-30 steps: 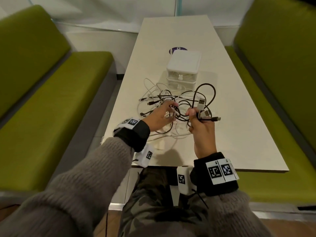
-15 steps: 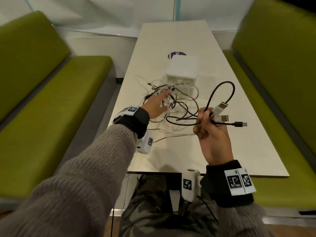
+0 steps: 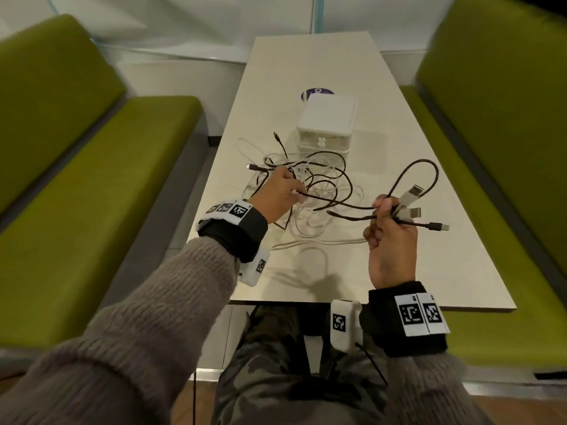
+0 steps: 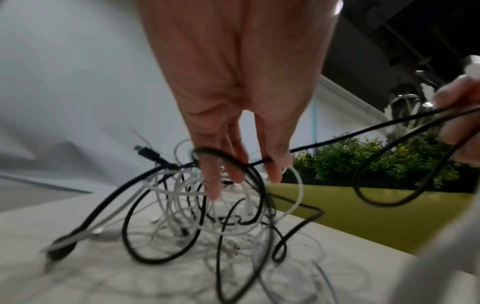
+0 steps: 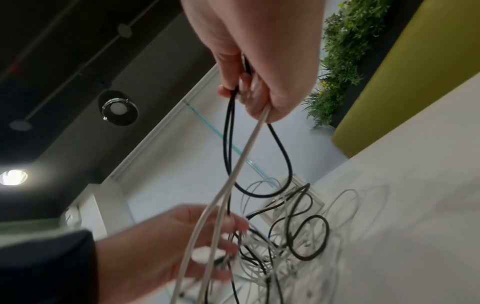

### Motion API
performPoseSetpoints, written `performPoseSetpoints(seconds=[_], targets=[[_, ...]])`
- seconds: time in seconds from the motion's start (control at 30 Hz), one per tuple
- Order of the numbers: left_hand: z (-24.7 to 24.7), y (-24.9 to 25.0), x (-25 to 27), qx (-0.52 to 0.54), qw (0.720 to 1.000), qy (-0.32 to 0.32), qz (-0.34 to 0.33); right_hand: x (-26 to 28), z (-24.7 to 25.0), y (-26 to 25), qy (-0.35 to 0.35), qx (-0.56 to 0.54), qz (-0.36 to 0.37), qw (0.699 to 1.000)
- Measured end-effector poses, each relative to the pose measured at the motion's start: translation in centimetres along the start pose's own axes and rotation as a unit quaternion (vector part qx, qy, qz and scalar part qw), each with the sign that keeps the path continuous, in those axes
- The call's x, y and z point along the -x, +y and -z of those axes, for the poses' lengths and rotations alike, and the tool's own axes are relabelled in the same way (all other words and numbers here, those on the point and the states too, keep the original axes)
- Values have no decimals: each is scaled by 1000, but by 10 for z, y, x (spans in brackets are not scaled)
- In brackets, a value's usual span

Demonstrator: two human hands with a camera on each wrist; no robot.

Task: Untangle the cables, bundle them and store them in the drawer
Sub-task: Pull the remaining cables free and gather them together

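Note:
A tangle of black and white cables (image 3: 319, 185) lies on the white table (image 3: 429, 271) in front of a small white drawer box (image 3: 326, 118), whose drawers are closed. My left hand (image 3: 294, 185) reaches into the tangle (image 4: 207, 216) with straight fingers (image 4: 213, 185), and a black cable crosses them. My right hand (image 3: 386, 210) is raised to the right and grips a black cable loop (image 3: 429, 167), two white USB plugs (image 3: 411, 194) and a black plug end (image 3: 438, 226). From that fist (image 5: 249, 92) a white cable (image 5: 244, 156) and black strands run down to the tangle (image 5: 285, 246).
Green upholstered benches (image 3: 92, 179) flank the table on both sides. A purple round sticker (image 3: 316, 93) lies behind the drawer box. Bare tabletop stretches to the right of the tangle and beyond the box. Green plants (image 4: 376, 160) stand behind the right bench.
My right hand has risen and moved right, drawing the black loop and plugs out of the tangle. My left hand has stayed on the tangle, a little further forward.

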State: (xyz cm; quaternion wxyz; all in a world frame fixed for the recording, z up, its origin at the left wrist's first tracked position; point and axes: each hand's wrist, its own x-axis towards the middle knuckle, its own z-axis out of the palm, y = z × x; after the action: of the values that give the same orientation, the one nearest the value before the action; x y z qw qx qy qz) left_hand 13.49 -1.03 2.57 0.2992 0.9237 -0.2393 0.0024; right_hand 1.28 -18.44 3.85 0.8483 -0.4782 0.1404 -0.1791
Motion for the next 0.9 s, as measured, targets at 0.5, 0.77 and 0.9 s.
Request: performPoseSetpoints(seconds=[0.5,0.77,0.9], targets=[[5,-12,-7,25,992,-42,119,9,13,-67,-60,-54,143,986],[20,13,6,183,977,-12,107,-18,15,-9,34,305,168,937],[23,15,14,293,947,-22,125,-15,3,20,5,391,138,910]])
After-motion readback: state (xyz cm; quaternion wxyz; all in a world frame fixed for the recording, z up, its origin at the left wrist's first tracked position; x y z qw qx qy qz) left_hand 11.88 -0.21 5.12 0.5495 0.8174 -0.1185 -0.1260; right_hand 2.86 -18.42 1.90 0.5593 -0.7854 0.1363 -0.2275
